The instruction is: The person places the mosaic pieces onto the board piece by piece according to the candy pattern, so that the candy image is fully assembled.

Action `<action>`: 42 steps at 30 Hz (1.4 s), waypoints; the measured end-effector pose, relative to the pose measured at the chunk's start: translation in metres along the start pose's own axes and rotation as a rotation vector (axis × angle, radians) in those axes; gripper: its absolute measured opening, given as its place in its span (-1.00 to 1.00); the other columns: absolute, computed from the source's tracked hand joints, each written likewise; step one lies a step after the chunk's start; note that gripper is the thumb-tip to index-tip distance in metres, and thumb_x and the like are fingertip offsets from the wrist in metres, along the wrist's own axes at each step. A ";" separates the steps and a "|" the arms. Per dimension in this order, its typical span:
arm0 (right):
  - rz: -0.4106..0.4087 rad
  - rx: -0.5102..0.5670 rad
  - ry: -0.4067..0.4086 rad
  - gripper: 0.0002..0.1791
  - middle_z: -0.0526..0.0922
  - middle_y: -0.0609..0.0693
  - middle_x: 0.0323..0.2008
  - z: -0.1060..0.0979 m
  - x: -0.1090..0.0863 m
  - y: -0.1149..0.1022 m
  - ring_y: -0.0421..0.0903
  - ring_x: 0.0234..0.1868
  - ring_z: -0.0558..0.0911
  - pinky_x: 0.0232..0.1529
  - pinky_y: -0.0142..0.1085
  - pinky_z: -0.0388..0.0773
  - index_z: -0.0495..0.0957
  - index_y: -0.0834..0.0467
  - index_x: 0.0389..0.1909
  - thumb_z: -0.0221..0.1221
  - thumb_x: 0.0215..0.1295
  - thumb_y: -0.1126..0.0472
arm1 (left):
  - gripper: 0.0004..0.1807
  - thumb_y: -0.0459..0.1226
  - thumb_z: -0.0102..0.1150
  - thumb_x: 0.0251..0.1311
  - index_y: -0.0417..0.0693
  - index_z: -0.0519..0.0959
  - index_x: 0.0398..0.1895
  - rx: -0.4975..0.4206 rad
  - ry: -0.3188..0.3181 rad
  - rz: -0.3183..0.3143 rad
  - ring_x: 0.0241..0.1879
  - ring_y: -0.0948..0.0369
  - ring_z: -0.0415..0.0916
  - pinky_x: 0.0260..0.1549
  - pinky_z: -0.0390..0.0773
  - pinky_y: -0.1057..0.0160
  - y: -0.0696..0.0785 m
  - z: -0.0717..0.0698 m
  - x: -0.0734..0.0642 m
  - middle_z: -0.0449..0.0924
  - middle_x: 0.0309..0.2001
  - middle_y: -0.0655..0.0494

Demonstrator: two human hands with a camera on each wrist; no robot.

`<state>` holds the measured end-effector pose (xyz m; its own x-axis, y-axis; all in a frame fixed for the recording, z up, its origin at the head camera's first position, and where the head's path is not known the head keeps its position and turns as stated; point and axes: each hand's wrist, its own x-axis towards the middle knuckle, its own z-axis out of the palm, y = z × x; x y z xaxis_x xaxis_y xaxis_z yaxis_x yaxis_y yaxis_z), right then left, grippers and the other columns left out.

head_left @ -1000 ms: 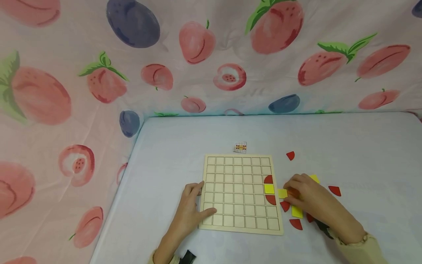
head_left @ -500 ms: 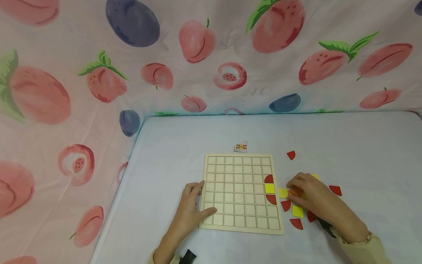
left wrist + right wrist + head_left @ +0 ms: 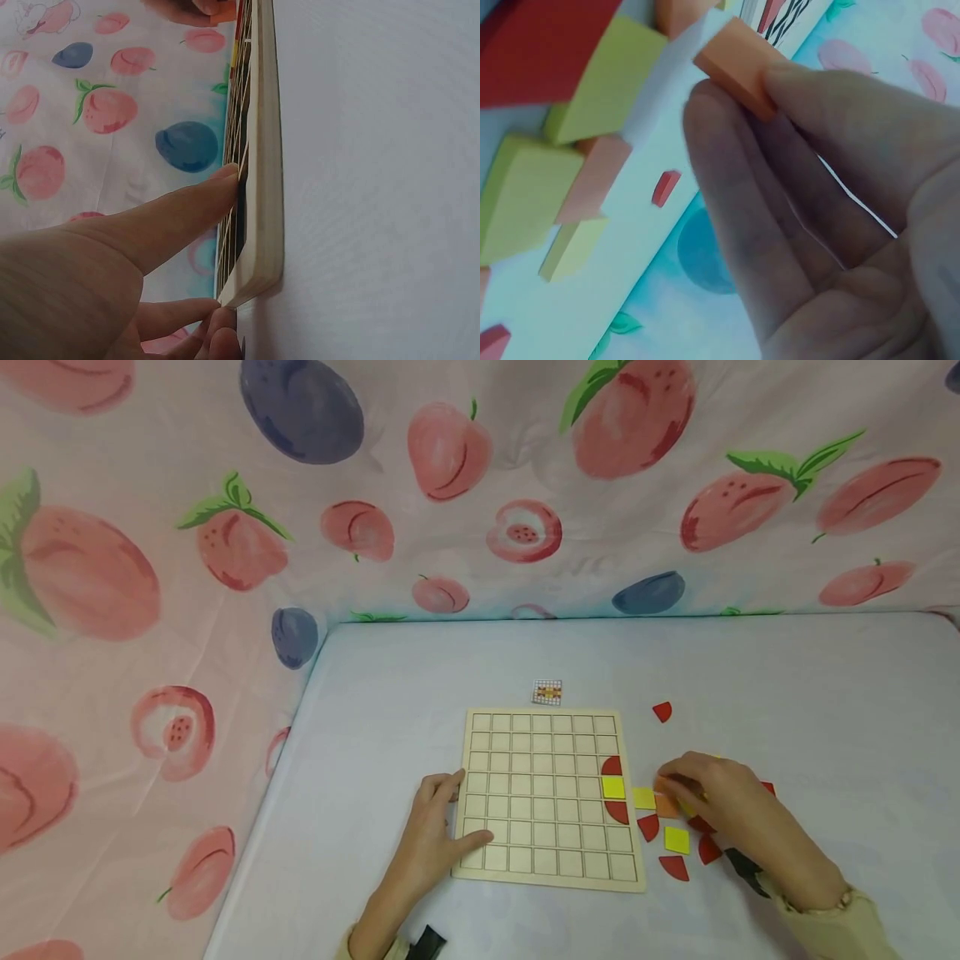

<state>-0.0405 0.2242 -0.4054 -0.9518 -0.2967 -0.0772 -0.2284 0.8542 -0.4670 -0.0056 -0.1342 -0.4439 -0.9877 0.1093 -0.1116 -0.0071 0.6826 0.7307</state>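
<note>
A pale wooden grid board [image 3: 551, 802] lies in the middle of the table. On its right column sit a yellow square tile [image 3: 612, 787] and two red quarter-round tiles, one above it and one below. My left hand [image 3: 433, 827] holds the board's left edge, thumb on the top face and fingers at the side; the left wrist view shows the thumb [image 3: 180, 214] close. Between thumb and fingertips, my right hand [image 3: 723, 789] pinches an orange tile [image 3: 739, 64], just above the loose tiles beside the board. Another orange tile [image 3: 667, 806] lies beneath that hand.
Loose tiles lie right of the board, among them a yellow square [image 3: 677, 840] and a red quarter-round [image 3: 673, 867]; the right hand partly hides some. A small printed pattern card [image 3: 547, 692] lies behind the board. Fruit-print cloth [image 3: 450, 460] rises behind the table.
My right hand has shifted slightly right and lifted with an orange tile between its fingertips, uncovering an orange tile on the table. The left hand and board stay in place.
</note>
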 end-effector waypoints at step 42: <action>-0.271 -0.062 0.027 -0.89 0.59 -0.17 -0.34 0.036 0.036 -0.046 -0.24 -0.30 0.50 -0.23 -0.31 0.57 0.74 0.09 -0.29 0.41 0.15 0.22 | -0.04 -0.16 0.58 -0.08 -0.18 0.32 0.42 0.004 0.007 0.003 0.11 0.11 0.36 -0.13 0.44 0.28 -0.002 0.002 0.000 0.31 0.21 -0.01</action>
<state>-0.0574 0.1592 -0.4184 -0.8591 -0.5073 0.0673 -0.4870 0.7700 -0.4122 -0.0052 -0.1342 -0.4466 -0.9889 0.1061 -0.1043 -0.0032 0.6854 0.7281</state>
